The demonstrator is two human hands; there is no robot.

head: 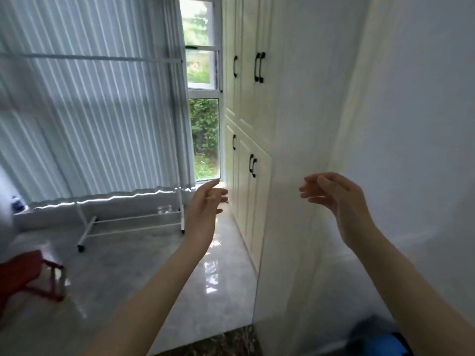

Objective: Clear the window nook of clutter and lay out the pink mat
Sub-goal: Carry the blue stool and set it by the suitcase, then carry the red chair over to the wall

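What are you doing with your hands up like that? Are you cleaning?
Nothing is being held right now. The person's left hand and right hand are both raised in the air in front of the cream cupboards, fingers relaxed and empty. By the window stands a white rolling rack in front of the curtain, and a red stool sits on the shiny floor. No pink mat shows yet.
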